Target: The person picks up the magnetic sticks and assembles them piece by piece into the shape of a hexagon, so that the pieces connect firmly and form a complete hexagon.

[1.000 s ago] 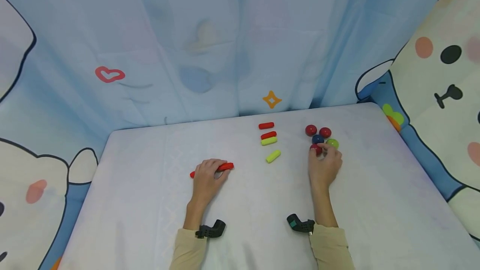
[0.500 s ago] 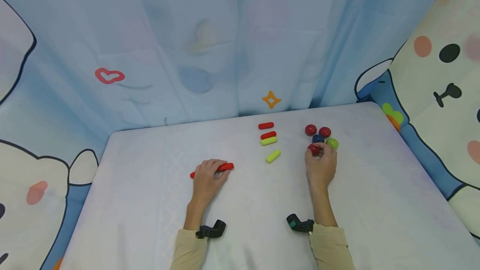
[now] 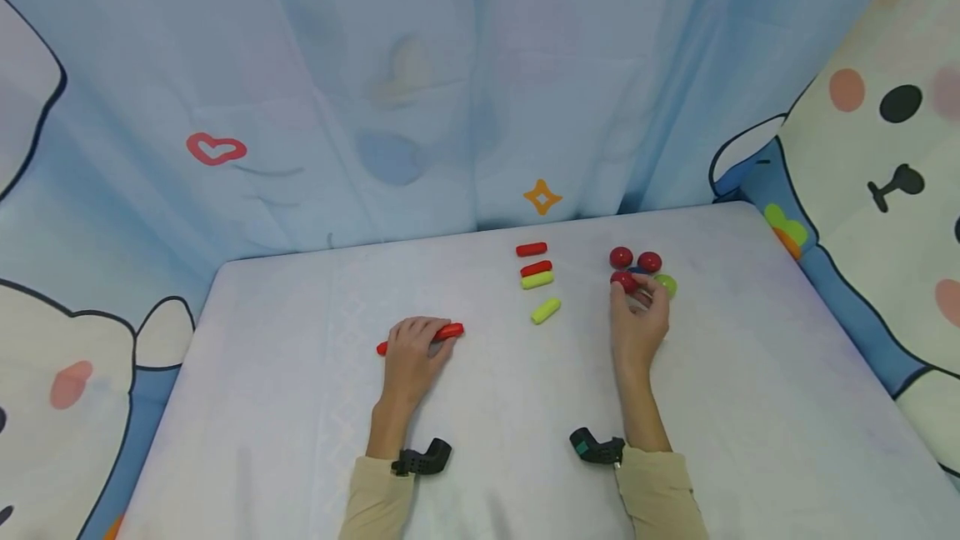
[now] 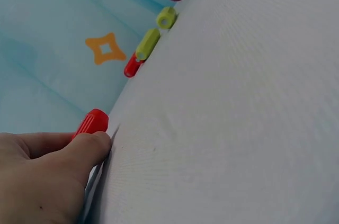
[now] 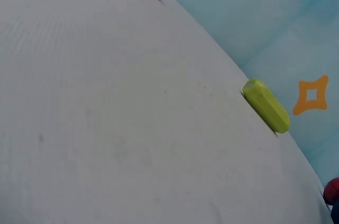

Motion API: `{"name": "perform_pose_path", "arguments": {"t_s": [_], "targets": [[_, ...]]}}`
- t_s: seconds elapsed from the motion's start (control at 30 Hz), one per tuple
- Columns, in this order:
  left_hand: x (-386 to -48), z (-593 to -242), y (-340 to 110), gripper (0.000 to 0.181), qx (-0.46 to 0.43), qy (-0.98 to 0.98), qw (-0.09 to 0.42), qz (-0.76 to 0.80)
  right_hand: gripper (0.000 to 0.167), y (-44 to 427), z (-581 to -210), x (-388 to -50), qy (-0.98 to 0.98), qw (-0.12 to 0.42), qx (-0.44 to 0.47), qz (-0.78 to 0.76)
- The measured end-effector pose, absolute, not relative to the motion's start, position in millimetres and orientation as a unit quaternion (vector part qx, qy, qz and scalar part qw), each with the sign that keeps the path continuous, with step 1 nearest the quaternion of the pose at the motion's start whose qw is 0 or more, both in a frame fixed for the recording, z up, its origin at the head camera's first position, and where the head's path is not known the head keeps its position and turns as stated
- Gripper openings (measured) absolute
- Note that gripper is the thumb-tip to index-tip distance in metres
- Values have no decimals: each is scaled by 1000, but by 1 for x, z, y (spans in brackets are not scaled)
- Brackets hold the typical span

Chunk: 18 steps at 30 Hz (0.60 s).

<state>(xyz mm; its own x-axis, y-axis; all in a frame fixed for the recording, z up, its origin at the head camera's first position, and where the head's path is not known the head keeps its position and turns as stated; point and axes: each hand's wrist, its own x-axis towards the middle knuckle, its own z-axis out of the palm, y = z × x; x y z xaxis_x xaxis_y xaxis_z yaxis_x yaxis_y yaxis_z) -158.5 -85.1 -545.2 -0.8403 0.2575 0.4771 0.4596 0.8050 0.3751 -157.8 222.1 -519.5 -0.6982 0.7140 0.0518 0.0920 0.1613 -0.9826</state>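
My left hand (image 3: pixel 408 363) grips a red stick-like piece (image 3: pixel 448 332) near the table's middle. Red shows on both sides of the hand; whether it is one long piece or several in a row is hidden. In the left wrist view its ribbed end (image 4: pixel 93 122) sticks out past finger and thumb. My right hand (image 3: pixel 640 327) pinches a red ball (image 3: pixel 622 280) between thumb and finger, in front of a blue ball (image 3: pixel 637 270) that is mostly covered. Two more red balls (image 3: pixel 621 257) lie just behind, and a green ball (image 3: pixel 666 284) is right of the fingers.
Between the hands, towards the back, lie small ribbed cylinders: a red one (image 3: pixel 532 249), another red (image 3: pixel 536 268) against a yellow-green one (image 3: pixel 537 280), and a separate yellow-green one (image 3: pixel 546 311). A white cloth (image 3: pixel 502 440) covers the table; a blue curtain (image 3: pixel 420 65) hangs behind.
My right hand has drawn the red ball slightly left, then moved it away from me, so that it now covers much of the blue ball. The left hand keeps its place.
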Motion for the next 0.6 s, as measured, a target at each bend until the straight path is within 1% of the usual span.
{"name": "perform_pose_path", "arguments": {"t_s": [0.07, 0.13, 0.4, 0.6], "targets": [[-158, -545, -86, 28, -200, -924, 217, -244, 39, 219, -519, -158, -695, 263, -261, 616], [-158, -544, -86, 28, -208, -920, 223, -248, 41, 214, -518, -157, -682, 247, -234, 648], [-158, -543, -87, 31, -235, -904, 242, -262, 46, 185, -513, -153, -676, 149, -104, 714], [-159, -543, -88, 33, -247, -898, 251, -266, 48, 164, -513, -151, -676, 102, -54, 727]]}}
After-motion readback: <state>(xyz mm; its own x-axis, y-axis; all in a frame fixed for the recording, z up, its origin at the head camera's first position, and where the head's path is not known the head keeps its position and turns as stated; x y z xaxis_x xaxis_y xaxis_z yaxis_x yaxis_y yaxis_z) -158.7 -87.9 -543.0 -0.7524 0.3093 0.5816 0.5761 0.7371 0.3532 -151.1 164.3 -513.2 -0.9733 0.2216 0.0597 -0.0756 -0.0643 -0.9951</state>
